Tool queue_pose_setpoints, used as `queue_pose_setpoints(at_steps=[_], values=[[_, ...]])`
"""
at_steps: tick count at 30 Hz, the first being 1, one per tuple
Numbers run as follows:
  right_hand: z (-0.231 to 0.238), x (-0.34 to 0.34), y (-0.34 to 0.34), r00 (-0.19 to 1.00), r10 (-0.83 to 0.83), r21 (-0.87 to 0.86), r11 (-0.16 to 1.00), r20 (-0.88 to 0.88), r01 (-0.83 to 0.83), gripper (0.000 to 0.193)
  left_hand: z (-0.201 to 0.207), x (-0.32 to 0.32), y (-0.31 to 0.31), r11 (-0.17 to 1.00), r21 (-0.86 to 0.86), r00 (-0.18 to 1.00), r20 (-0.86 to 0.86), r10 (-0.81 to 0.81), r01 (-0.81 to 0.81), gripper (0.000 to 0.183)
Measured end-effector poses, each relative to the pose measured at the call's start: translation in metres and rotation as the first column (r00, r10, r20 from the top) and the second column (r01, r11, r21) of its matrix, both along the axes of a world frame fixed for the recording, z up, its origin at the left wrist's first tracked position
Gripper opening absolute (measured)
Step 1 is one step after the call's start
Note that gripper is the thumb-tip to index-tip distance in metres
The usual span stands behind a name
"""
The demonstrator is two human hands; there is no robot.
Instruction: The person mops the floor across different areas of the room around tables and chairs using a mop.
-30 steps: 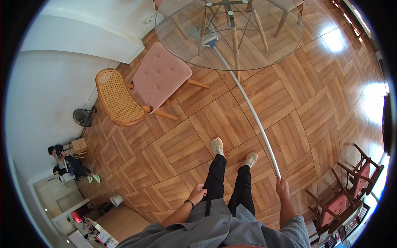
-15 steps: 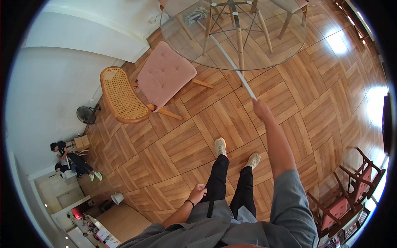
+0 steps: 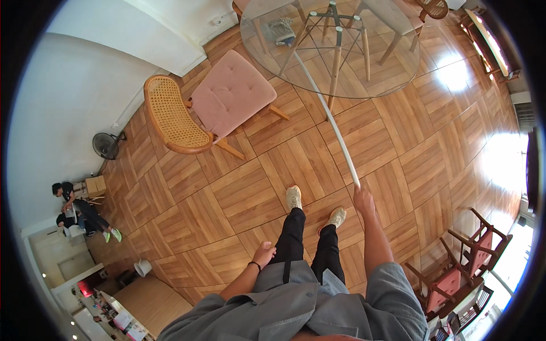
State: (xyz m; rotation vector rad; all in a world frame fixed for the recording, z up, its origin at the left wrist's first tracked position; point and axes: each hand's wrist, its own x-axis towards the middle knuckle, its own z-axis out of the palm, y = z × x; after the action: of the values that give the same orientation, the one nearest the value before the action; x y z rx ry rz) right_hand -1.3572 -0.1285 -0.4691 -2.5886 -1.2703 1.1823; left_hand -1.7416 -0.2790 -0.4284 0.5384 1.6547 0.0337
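My right hand point(image 3: 364, 200) is wrapped around the end of a long white mop handle point(image 3: 336, 132). The handle runs forward under the round glass table point(image 3: 382, 94), where the grey, stringy mop head point(image 3: 280, 32) lies on the wooden floor and shows through the glass. At my waist, my left hand point(image 3: 264, 254) hangs with its fingers curled in, and I see nothing in it; a dark band circles that wrist.
A pink cushioned chair point(image 3: 234, 91) with a woven cane back stands left of the table. Stacked dark wooden chairs point(image 3: 443, 287) are at the lower right. A black fan point(image 3: 106, 146) sits by the left wall, near a seated person point(image 3: 79, 207). A white bin point(image 3: 143, 267) stands farther down.
My right hand has drawn back toward me, pulling the mop handle nearer. The mop head has shifted slightly, still under the table. My view has shifted a little, and my left hand stays low.
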Motion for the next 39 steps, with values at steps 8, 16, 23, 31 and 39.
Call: queue_pose_setpoints(at_steps=[8, 16, 23, 31, 39], values=[[0.093, -0.03, -0.19, 0.999, -0.033, -0.143, 0.989, 0.033, 0.037, 0.051, -0.027, -0.032, 0.023, 0.998, 0.064, 1.0, 0.027, -0.001, -0.001, 0.034], [0.112, -0.029, -0.324, 0.987, -0.147, -0.208, 0.965, 0.069, 0.158, 0.053, -0.032, -0.05, -0.003, 0.985, 0.17, 0.995, -0.089, 0.052, -0.036, 0.014], [0.119, 0.006, -0.232, 1.0, 0.009, -0.099, 0.995, -0.028, -0.012, 0.063, -0.016, -0.021, -0.069, 0.997, 0.038, 0.994, -0.09, 0.07, -0.067, 0.017], [0.092, 0.02, -0.284, 0.983, -0.097, -0.033, 0.995, -0.156, 0.093, 0.064, -0.055, -0.004, -0.152, 0.983, 0.116, 0.969, -0.22, -0.112, 0.14, 0.032], [0.063, 0.037, -0.472, 0.982, -0.046, 0.066, 0.996, -0.181, 0.058, 0.06, -0.001, 0.005, -0.147, 0.991, 0.052, 0.982, -0.147, -0.117, 0.126, 0.022]])
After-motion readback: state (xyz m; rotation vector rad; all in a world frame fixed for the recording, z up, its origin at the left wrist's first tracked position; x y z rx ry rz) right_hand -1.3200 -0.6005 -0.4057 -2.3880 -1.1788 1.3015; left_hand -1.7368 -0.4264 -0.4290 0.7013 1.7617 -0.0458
